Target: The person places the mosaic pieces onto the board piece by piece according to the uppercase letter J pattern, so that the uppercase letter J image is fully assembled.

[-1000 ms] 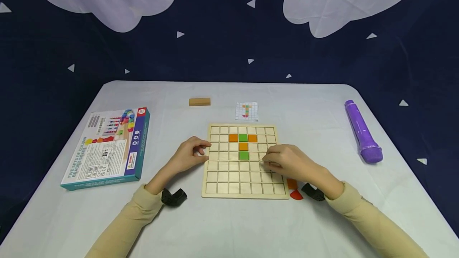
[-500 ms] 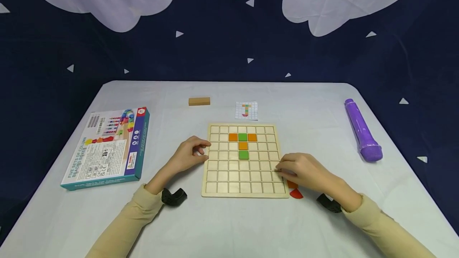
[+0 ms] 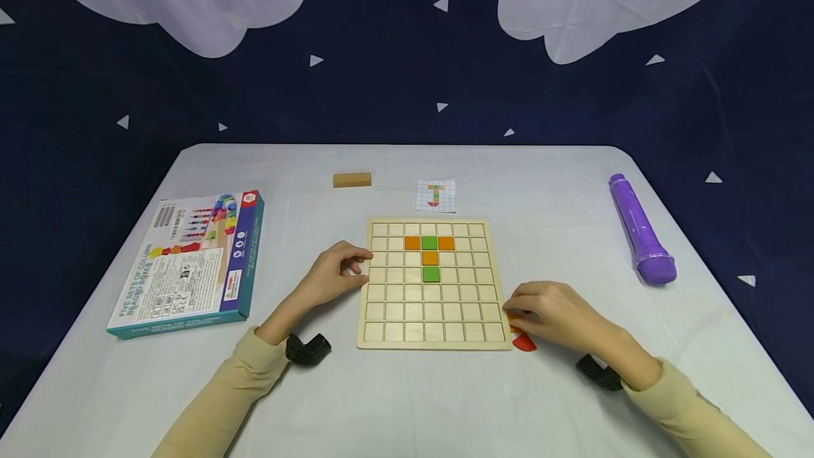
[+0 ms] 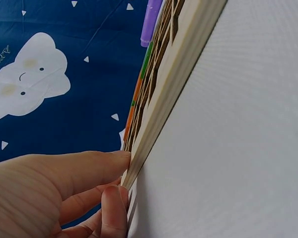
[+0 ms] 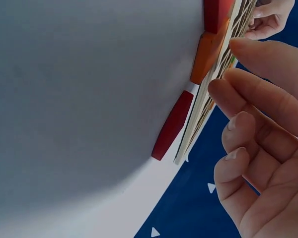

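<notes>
A wooden grid board [image 3: 394,313] lies mid-table, with several orange and green square tiles [image 3: 430,258] set in a T shape. Fingertips of my left hand [image 3: 331,273] rest on the board's left edge; the left wrist view shows them against its side. Beyond the board's right edge, my right hand [image 3: 553,313] hovers with bent, parted fingers and nothing between them. Under it lie an orange square tile [image 5: 208,57], partly hidden in the head view, and a red quarter-circle tile [image 3: 524,342]. The right wrist view also shows a second red tile [image 5: 173,126].
Behind the board lie a pattern card [image 3: 436,196] and a small wooden block [image 3: 352,180]. A boxed toy set [image 3: 184,263] is at the left, a purple microphone-shaped toy [image 3: 642,232] at the right. A dark cloth with clouds hangs behind the table.
My right hand has moved from over the board's right side, rightward and toward me, to the loose tiles. The left hand has stayed at the board's edge.
</notes>
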### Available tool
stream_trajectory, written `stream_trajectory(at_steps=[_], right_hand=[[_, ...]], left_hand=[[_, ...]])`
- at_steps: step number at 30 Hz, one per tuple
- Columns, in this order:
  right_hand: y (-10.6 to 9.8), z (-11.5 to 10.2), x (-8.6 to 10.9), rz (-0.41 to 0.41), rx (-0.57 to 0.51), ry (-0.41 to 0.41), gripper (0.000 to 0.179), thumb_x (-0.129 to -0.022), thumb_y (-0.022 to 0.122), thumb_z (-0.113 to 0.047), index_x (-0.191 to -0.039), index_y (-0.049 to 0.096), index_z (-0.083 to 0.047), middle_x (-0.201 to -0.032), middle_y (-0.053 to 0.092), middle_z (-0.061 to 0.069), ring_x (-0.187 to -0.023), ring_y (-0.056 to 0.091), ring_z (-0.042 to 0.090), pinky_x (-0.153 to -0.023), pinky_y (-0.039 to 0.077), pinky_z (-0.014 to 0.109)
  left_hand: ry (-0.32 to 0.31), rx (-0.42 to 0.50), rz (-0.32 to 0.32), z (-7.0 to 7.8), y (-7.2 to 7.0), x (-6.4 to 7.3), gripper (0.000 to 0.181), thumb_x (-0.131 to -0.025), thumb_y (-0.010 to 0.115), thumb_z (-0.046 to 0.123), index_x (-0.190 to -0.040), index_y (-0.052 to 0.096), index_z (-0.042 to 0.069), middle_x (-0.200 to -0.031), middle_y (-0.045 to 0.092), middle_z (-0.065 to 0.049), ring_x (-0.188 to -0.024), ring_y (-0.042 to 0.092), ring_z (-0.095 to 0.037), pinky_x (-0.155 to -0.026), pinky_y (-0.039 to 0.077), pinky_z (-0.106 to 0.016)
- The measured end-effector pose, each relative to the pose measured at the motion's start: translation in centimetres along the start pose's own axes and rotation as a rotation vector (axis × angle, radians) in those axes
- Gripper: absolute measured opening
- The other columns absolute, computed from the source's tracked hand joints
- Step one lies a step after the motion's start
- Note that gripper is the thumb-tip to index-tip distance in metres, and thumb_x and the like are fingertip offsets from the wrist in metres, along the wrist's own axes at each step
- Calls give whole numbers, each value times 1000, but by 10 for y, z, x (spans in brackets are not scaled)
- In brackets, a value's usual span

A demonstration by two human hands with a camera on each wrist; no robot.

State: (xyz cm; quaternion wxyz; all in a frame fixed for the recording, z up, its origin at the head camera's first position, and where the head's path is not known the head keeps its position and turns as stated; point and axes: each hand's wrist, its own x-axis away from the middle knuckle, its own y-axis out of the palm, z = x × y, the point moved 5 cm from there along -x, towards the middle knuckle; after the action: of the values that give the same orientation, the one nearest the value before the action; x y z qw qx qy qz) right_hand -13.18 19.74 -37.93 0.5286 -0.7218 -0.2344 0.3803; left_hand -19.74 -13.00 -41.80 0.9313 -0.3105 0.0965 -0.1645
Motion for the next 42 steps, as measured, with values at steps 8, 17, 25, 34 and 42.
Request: stream_trajectory(at_steps=[8, 17, 25, 34, 42], right_hand=[[0, 1, 8, -71, 8, 49, 21, -66, 80, -13, -86, 73, -11, -81, 65, -8, -73, 59, 3, -63, 51, 21], [1, 7, 13, -65, 12, 70, 22, -66, 79, -11, -87, 74, -9, -84, 66, -6, -74, 61, 4, -64, 52, 22], [-4, 10, 7, 4, 25, 47, 24, -63, 81, -11, -86, 73, -9, -81, 65, -7, -70, 58, 2, -60, 49, 17], [-1, 4, -15, 28, 13, 19, 21, -67, 80, -14, -86, 74, -9, -80, 66, -6, -62, 51, 1, -56, 42, 12], [5, -2, -35, -34, 29, 5, 21, -71, 78, -18, -89, 73, -9, -83, 66, -4, -72, 60, 5, -63, 51, 22]], left_hand=[[2, 2, -3, -1, 0, 1, 37, -78, 71, 4, -114, 63, -1, -97, 60, -14, -79, 54, -12, -64, 47, -16], [4, 7, -1, 0, -1, 2, 37, -78, 70, 3, -114, 63, -1, -98, 60, -14, -80, 55, -13, -65, 48, -16], [0, 5, -4, 0, -1, 1, 37, -79, 70, 4, -115, 63, -1, -99, 60, -14, -80, 55, -14, -65, 48, -16], [1, -1, -7, 0, 0, 0, 37, -79, 70, 5, -115, 63, -1, -97, 59, -14, -80, 55, -13, -65, 48, -16], [-3, 8, -10, -1, 1, 0, 38, -79, 70, 4, -115, 63, -1, -98, 59, -14, -80, 55, -13, -65, 48, -16]])
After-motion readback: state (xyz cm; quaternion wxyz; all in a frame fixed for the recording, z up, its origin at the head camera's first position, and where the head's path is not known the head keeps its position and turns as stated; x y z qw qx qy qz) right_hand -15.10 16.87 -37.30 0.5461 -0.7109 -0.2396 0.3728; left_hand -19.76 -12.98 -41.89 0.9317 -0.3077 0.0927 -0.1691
